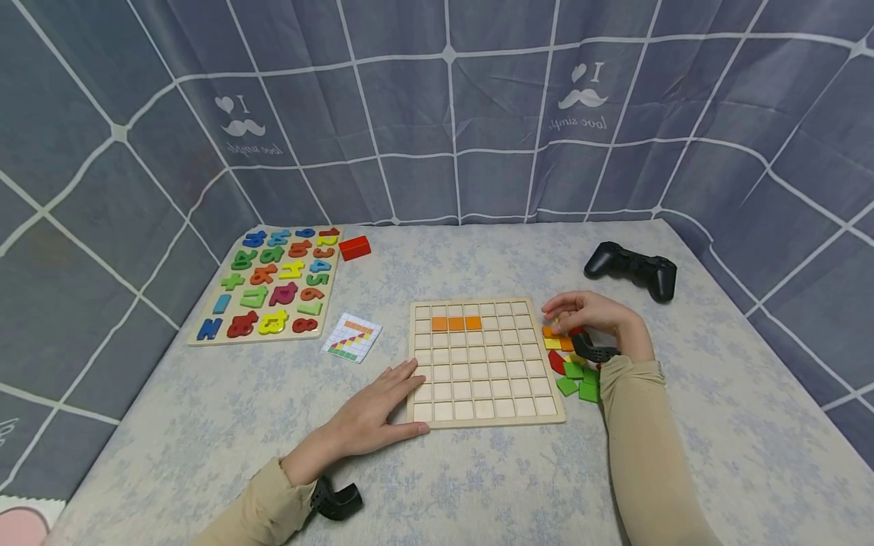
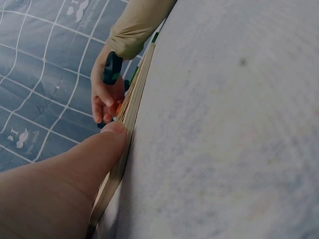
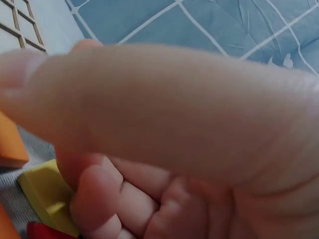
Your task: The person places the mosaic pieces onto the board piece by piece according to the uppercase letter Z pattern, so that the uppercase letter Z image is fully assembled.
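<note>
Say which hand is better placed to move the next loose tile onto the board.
The right hand, most likely: it is at the loose tiles, beside the right edge of the board. The left hand rests at the opposite edge, with the board between it and the tiles.

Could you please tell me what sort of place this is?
Probably a play or activity table indoors, enclosed by hanging printed fabric. A wooden grid board with orange tiles and a letter-and-number puzzle suggest this.
</note>
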Available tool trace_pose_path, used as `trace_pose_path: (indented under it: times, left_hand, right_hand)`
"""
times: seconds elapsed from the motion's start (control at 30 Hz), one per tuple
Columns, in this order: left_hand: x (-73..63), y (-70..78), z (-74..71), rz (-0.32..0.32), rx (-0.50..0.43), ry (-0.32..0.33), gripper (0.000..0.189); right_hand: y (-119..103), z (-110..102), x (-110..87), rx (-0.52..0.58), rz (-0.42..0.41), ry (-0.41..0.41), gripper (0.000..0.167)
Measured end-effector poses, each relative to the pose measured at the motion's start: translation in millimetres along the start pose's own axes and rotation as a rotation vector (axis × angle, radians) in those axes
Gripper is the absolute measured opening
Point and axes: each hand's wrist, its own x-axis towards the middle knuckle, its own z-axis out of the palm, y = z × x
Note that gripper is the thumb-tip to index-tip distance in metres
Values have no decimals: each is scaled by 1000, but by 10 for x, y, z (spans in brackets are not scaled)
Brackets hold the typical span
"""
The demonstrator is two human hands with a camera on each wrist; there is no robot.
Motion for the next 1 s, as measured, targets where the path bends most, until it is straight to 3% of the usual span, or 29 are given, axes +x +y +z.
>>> trace_pose_path:
  times: [0.27,0.7,1.0]
  left_hand:
    - [1,-2,5,-4,1,-4,77]
    - [7,-12,12,-27,1,-17,80]
    - [0,-1,-2,-29,-6,-18,79]
  right_hand:
    - [18,6,-4,1,-6,-29,45]
    - [-170,102,51,-221,99,-30,38]
    - [-161,125,81,-187,55,30,27]
